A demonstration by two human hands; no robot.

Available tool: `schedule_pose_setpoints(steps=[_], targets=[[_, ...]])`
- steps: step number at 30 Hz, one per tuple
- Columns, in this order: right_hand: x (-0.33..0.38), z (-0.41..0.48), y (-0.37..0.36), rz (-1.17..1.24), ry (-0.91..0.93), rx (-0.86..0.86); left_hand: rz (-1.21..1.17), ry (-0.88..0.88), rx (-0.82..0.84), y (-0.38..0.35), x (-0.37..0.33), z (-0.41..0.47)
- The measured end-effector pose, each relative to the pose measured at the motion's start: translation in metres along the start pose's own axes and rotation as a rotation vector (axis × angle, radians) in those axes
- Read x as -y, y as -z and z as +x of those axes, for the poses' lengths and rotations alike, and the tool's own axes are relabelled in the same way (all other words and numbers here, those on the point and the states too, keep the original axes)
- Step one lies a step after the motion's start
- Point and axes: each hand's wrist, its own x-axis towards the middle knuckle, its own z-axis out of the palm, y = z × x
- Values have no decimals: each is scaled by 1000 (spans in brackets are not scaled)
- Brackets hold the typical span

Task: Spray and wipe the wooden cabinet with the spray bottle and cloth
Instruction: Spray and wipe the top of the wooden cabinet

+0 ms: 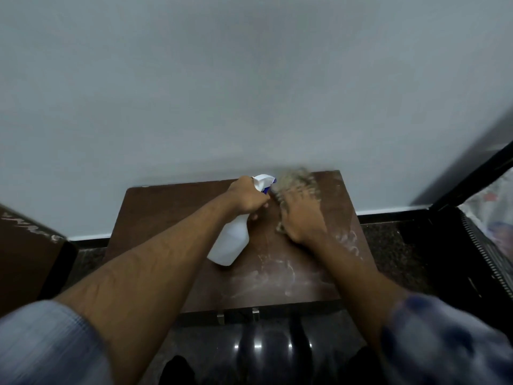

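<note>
A small dark wooden cabinet stands against the wall, its top streaked with pale smears. My left hand grips the neck of a white spray bottle with a white and blue nozzle, held tilted above the top's middle. My right hand presses a greyish-beige cloth onto the far right part of the top. The cloth is blurred by motion and mostly hidden under the hand.
A pale wall rises directly behind the cabinet. Brown furniture stands at the left, and a dark frame with patterned fabric at the right. Two metal handles stick out at the cabinet's front edge above a glossy dark floor.
</note>
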Motion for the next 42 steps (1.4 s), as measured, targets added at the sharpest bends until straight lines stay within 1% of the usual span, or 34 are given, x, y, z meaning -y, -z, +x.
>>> schedule_pose_setpoints(steps=[1,2,3,5,6,7,8,10,11,12,13,14,15,17,18,21,22,23,24,26,27,28,29,31,32,34,36,37,38,40,42], targets=[[-4,-18,-8,-45,112,31,1,2,2,2,2,2],[-17,-30,-6,-65,136,47,4,10,5,4,4,4],[-31,-30,0,-73,93,31,7,21,7,6,7,5],[-53,-4,9,-85,-118,-36,-3,40,-2,7,14,7],[-54,12,13,-61,-203,-42,-13,46,-11,7,16,8],[-45,24,15,-20,-226,-35,-23,47,-22,5,17,9],[-32,30,13,11,-187,-13,-32,43,-33,4,17,10],[-11,20,2,-5,57,16,-59,26,-47,2,16,8],[-13,6,-3,-44,177,37,-73,13,-38,2,14,7],[-25,-5,-4,-78,231,38,-84,3,-16,2,11,6],[-39,-8,1,-87,218,18,-90,1,9,2,9,5],[-51,-5,7,-103,146,-16,-95,2,26,1,7,5],[-61,5,13,-105,43,-46,-102,2,36,-1,5,5],[-60,13,22,-59,-130,-26,-121,-9,50,-9,-2,2],[-54,7,20,-38,-138,-26,-126,-18,57,-14,-5,1],[-51,-39,3,-28,39,-23,-124,-49,92,-28,-14,-3],[-61,-46,4,-41,56,-29,-130,-51,103,-32,-17,-3],[-71,-40,10,-51,32,-54,-140,-51,109,-35,-18,-2],[-79,-24,14,-60,-32,-77,-149,-48,110,-37,-18,-2],[-80,11,25,-36,-203,-51,-142,-35,117,-42,-19,-3],[-73,20,24,-27,-224,-44,-134,-25,117,-43,-18,-5],[-64,22,19,-24,-150,-57,-129,-16,108,-43,-16,-7],[-59,16,14,-5,-35,-62,-129,-11,95,-41,-13,-9],[-68,-10,8,38,158,-58,-125,-5,83,-33,-10,-13],[-80,-18,11,43,171,-65,-110,4,82,-30,-8,-15],[-100,-23,19,101,44,-95,-68,27,78,-28,-4,-20],[-99,-39,21,123,-52,-111,-49,43,96,-33,-1,-31],[-93,-57,16,80,-45,-139,-52,49,121,-38,1,-38],[-86,-79,10,36,0,-157,-57,50,150,-45,3,-46],[-81,-128,5,4,102,-134,-73,52,189,-59,5,-65],[-95,-157,6,41,90,-91,-89,48,188,-73,5,-81]])
